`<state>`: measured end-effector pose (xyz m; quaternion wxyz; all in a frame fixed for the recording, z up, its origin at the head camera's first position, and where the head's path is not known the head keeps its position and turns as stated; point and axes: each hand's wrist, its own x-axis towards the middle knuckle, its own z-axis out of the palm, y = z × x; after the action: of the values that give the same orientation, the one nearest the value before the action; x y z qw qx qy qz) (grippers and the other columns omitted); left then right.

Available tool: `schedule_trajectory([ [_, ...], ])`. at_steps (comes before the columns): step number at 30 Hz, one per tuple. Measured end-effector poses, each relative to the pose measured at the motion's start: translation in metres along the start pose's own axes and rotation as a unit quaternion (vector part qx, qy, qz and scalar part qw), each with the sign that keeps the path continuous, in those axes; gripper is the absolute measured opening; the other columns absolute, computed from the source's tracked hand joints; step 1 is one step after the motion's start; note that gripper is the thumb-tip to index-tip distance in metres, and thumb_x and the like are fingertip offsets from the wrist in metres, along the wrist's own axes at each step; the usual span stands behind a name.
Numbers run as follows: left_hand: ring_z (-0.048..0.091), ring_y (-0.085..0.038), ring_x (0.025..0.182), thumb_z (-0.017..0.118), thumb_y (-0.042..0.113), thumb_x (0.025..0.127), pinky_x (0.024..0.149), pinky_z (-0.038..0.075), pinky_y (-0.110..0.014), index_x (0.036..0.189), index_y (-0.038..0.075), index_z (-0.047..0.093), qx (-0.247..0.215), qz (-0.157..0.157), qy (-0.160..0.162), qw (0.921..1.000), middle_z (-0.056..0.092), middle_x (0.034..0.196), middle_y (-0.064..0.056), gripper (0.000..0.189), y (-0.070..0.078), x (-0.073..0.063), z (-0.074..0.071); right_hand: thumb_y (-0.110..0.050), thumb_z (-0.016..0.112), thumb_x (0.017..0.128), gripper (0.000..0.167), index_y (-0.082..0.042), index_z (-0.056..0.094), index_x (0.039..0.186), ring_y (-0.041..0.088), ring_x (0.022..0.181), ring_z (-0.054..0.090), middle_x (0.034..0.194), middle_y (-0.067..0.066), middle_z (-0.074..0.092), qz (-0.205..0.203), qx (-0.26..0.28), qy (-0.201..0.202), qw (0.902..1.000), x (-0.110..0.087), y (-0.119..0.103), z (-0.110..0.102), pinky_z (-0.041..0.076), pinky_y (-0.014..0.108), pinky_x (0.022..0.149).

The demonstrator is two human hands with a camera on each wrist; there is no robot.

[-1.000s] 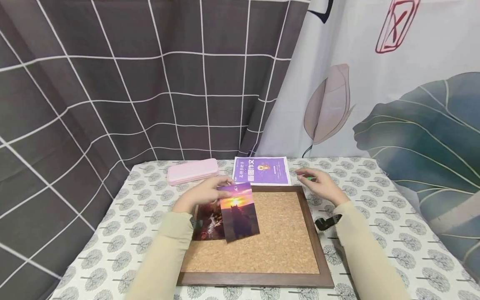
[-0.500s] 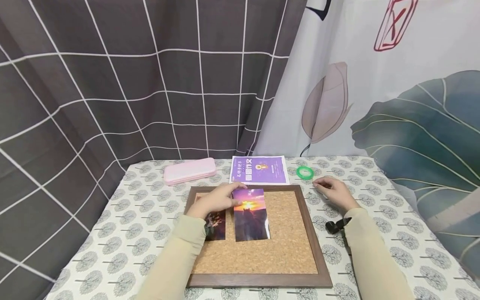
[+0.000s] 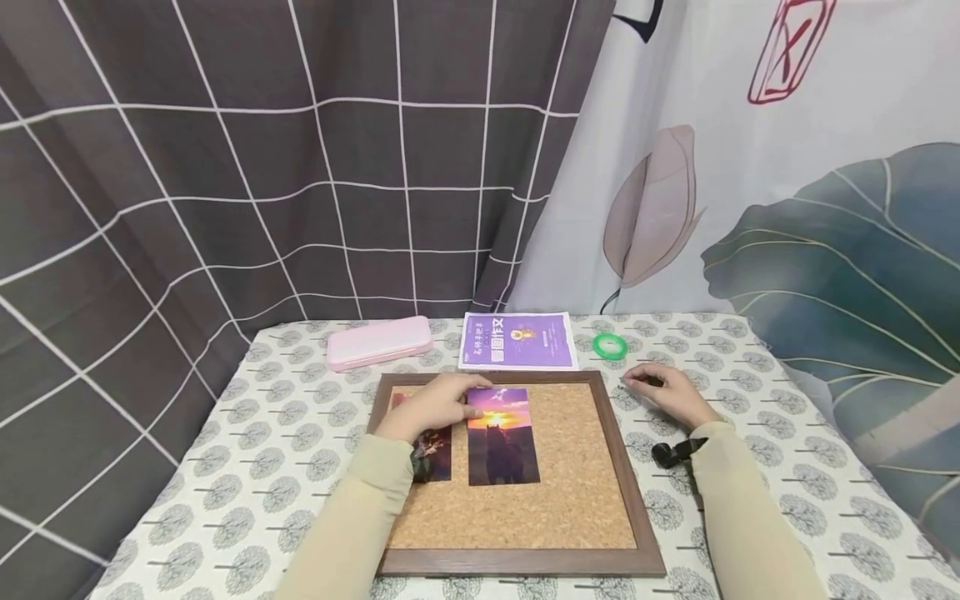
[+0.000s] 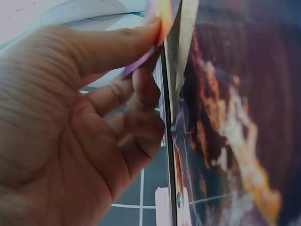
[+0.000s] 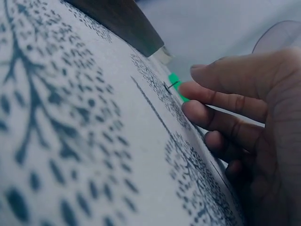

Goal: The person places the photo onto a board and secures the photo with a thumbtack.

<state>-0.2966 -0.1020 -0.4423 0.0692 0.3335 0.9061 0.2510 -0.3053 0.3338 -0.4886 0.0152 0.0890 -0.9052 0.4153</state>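
Note:
My left hand (image 3: 435, 406) pinches the upper left corner of a sunset photo (image 3: 504, 454) between thumb and fingers. This photo lies over the cork board (image 3: 570, 508), beside a second, dark photo (image 3: 437, 454). My left hand and wrist hide much of that second photo; its orange and white streaks fill the right of the left wrist view. Just right of the board's frame, my right hand (image 3: 671, 393) is low over the tablecloth. In the right wrist view a thin metal pin (image 5: 172, 85) juts from its fingertips; the pin's head is hidden.
Behind the board lie a pink case (image 3: 380, 342) and a purple-covered booklet (image 3: 551, 342). A green tape roll (image 3: 610, 347) sits behind my right hand. The board has a raised brown wooden frame (image 3: 517, 562). Curtains hang at the table's back edge.
My left hand has moved right with the sunset photo, off the dark photo, then slightly nearer and flatter to the cork. My right hand has drawn away from the green tape roll, now uncovered.

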Motion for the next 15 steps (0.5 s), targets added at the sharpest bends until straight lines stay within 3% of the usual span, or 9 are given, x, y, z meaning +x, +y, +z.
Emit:
schedule_trajectory([
  [6, 0.056, -0.026, 0.127, 0.071, 0.025, 0.095, 0.107, 0.044, -0.042, 0.138, 0.015, 0.061, 0.026, -0.007, -0.009, 0.9996, 0.062, 0.136, -0.007, 0.045, -0.003, -0.002, 0.002, -0.04, 0.07, 0.095, 0.03, -0.016, 0.072, 0.113, 0.019, 0.098, 0.059, 0.113, 0.005, 0.067, -0.011, -0.015, -0.01, 0.9998, 0.0, 0.001, 0.0, 0.046, 0.037, 0.087],
  [10, 0.057, -0.026, 0.123, 0.072, 0.027, 0.095, 0.105, 0.045, -0.042, 0.138, 0.018, 0.062, 0.026, -0.018, -0.011, 0.9994, 0.062, 0.133, -0.007, 0.045, -0.009, -0.005, 0.005, -0.038, 0.072, 0.093, 0.025, -0.019, 0.073, 0.109, 0.019, 0.091, 0.058, 0.105, 0.002, 0.066, -0.027, -0.051, -0.011, 0.9983, 0.001, 0.003, 0.002, 0.046, 0.036, 0.081],
  [15, 0.059, -0.024, 0.117, 0.071, 0.029, 0.095, 0.101, 0.047, -0.042, 0.138, 0.019, 0.062, 0.021, -0.012, -0.011, 0.9996, 0.062, 0.129, -0.006, 0.045, -0.013, -0.005, 0.005, -0.036, 0.073, 0.093, 0.02, -0.022, 0.073, 0.107, 0.021, 0.087, 0.056, 0.1, 0.0, 0.065, -0.027, -0.049, -0.007, 0.9984, 0.003, 0.005, 0.005, 0.045, 0.036, 0.078],
])
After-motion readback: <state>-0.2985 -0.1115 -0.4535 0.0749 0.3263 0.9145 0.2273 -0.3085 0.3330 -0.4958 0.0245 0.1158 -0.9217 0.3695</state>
